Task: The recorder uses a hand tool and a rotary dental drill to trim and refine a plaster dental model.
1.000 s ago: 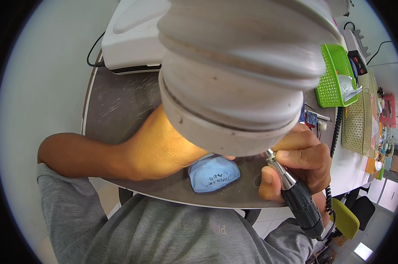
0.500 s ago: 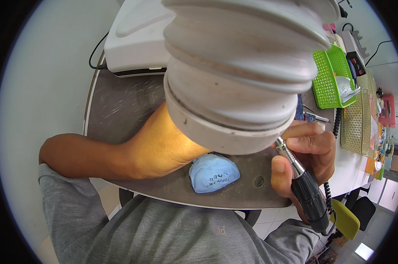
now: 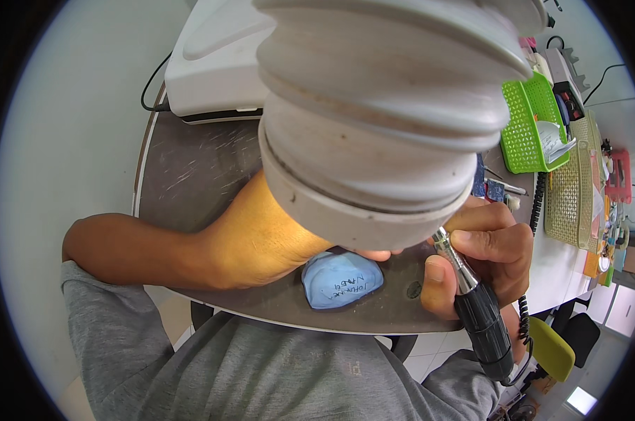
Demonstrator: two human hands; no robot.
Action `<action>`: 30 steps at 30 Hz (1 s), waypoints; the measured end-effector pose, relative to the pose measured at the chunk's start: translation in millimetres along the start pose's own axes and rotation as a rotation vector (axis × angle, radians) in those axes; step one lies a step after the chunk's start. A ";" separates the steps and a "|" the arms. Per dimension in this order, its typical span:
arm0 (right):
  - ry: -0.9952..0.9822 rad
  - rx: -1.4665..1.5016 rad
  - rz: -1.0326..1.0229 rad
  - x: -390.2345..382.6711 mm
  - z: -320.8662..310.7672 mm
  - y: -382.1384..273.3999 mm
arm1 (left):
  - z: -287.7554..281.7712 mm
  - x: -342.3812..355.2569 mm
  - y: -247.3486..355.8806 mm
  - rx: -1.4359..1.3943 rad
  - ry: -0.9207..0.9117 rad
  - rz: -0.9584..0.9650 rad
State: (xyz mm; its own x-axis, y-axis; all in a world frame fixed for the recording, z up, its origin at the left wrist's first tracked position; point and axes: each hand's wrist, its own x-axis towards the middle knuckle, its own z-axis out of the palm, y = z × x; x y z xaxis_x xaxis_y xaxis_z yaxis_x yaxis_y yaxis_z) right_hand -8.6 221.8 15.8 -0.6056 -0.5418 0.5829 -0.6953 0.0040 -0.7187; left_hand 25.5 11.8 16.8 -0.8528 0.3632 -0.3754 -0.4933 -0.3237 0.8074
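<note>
In my right hand (image 3: 498, 245) is a rotary handpiece (image 3: 482, 326), with a black grip and a silver front end. Thumb and fingers close round its metal neck, which slants up and left. Its working tip is hidden behind a wide pale corrugated hose (image 3: 373, 126). My left hand (image 3: 282, 242) reaches in from the left, lit yellow at the wrist. The hose mouth covers most of it; only some fingertips peek out below the rim, so any held thing is out of sight. Just below lies a pale blue dental cast (image 3: 342, 281) with handwriting, flat side up.
A white machine (image 3: 222, 63) stands at the back left of the dark scratched worktop (image 3: 191, 161). To the right are a green basket (image 3: 521, 130), a cream basket (image 3: 566, 203), slim metal tools (image 3: 507, 186) and a coiled black cord (image 3: 538, 203). The hose hangs low over my hands.
My right hand and the handpiece have shifted slightly left. Fingertips of my left hand now show beneath the hose rim. The blue cast stays put.
</note>
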 end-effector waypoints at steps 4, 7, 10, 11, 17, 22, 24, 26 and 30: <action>-0.043 -0.016 0.051 -1.7 -0.8 -5.9 | -2.8 -0.9 -4.6 0.103 0.005 0.045; -0.089 -0.007 0.137 -4.8 0.9 -7.8 | -5.6 0.0 -6.7 0.102 0.001 0.041; -0.080 0.001 0.137 -5.2 1.0 -9.3 | -12.3 3.9 -3.7 0.258 -0.095 0.127; -0.084 -0.002 0.155 -5.4 0.9 -10.4 | -12.8 3.9 -10.2 0.259 -0.093 0.127; -0.111 -0.057 0.134 2.0 -0.5 -11.9 | -8.1 -7.8 0.5 0.298 -0.063 0.286; -0.059 -0.033 0.061 2.1 0.7 -7.3 | -10.6 -11.1 -6.0 0.360 0.040 0.312; -0.044 -0.068 0.073 2.9 0.5 -9.9 | -13.8 -5.3 -6.1 0.390 0.023 0.244; -0.105 -0.043 0.095 0.2 0.6 -9.8 | -13.2 -2.4 -5.9 0.423 0.026 0.171; -0.074 0.003 0.164 -5.3 -3.9 -13.5 | -12.5 1.1 -16.9 0.026 -0.072 0.051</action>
State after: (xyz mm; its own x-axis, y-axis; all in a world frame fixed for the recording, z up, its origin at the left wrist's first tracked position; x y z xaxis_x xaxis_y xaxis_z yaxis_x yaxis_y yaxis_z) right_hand 2.5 228.0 23.9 -0.6805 -0.5944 0.4285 -0.5885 0.0949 -0.8029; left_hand 30.8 6.7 -2.9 -0.8618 0.4089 -0.3001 -0.4438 -0.3212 0.8366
